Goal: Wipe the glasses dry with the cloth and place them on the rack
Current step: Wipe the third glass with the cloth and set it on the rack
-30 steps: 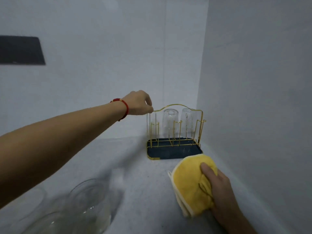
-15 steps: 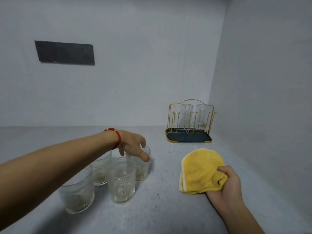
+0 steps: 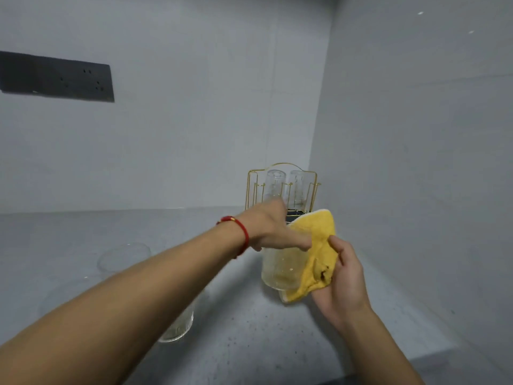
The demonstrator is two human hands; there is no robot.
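While the left forearm is reaching across the foreground, two glasses are still waiting on the grey desk (image 3: 249,343): one glass (image 3: 177,327) is standing just under the arm, largely hidden by it, and another glass (image 3: 123,257) is sitting farther back on the left. Past these, the left hand (image 3: 270,229) is gripping the held glass (image 3: 281,269) from above by its rim, fingers curled round it, keeping it upright and clear of the desk. The right hand (image 3: 342,279) is holding the yellow cloth (image 3: 315,254), thumb on its front and fingers behind, and is pressing it against the right side of that glass. The step in hand looks to be the drying of this glass, only just starting. The next move probably calls for turning the glass inside the cloth, working the cloth into its mouth, then inverting it. Farthest back, in the corner of the walls, the gold wire rack (image 3: 283,187) is already carrying two upturned glasses (image 3: 298,186), with free prongs seemingly remaining on its left.
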